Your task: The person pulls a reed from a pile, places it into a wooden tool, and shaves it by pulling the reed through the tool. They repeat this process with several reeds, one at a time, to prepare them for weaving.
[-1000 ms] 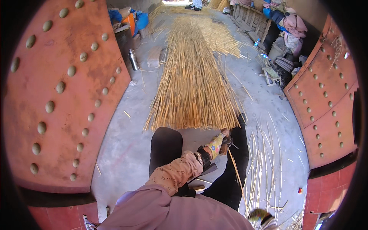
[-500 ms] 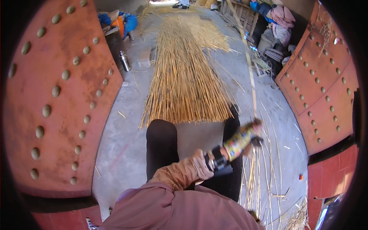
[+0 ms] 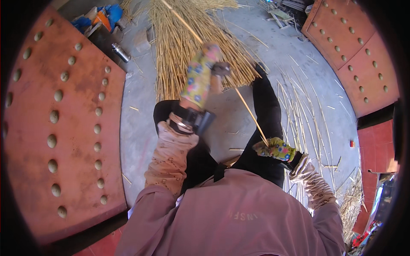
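Observation:
A long, thin reed stalk (image 3: pixel 245 102) runs slantwise between my hands and on over the reeds at the far side. My left hand (image 3: pixel 205 64), in a flowered glove and slightly blurred, is closed around it above my left knee. A small dark piece (image 3: pixel 221 68) shows against that hand; its kind is unclear. My right hand (image 3: pixel 275 150), gloved in a similar pattern, grips the stalk's near end by my right thigh. Beyond my knees lies a wide spread of straw-coloured reeds (image 3: pixel 175 59), cut ends toward me.
Loose stalks (image 3: pixel 303 115) are strewn on the grey floor to the right. Studded red doors (image 3: pixel 85 141) stand on both sides. A steel flask (image 3: pixel 121 52) is by the left door, near a brick (image 3: pixel 142 40). Straw is heaped (image 3: pixel 352 200) at lower right.
My left hand has swung from the right side up and leftward, along the stalk. My right hand has come into clear view at its near end. The view has tilted downward.

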The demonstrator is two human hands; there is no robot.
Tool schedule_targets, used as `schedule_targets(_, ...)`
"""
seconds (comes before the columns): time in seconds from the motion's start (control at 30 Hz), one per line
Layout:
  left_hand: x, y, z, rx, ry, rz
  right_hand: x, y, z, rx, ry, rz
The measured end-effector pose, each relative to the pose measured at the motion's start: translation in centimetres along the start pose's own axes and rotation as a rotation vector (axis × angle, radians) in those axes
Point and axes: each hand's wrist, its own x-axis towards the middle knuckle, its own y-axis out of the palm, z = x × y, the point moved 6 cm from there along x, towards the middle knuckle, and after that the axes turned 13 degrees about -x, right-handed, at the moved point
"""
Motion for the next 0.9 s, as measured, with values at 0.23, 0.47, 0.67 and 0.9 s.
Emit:
schedule_targets(0.23,0.1,-2.9,-4.8,0.210,0.047,-0.039,1.0,-1.1,4.6,-0.918,-0.158,-0.237)
schedule_targets(0.47,-0.6,-2.6,-8.4,0.396,0.093,-0.003,4.7,-1.3,7.8,-1.243,0.069,-0.285)
schedule_targets(0.67,-4.0,0.5,-2.7,0.340,-0.107,0.177,10.5,4.3,11.2,-0.133,-0.153,-0.029)
schedule_targets(0.9,-7.8,-3.4,4.6,0.019,-0.390,-0.112,9.5,-1.4,11.2,0.057,-0.666,-0.270)
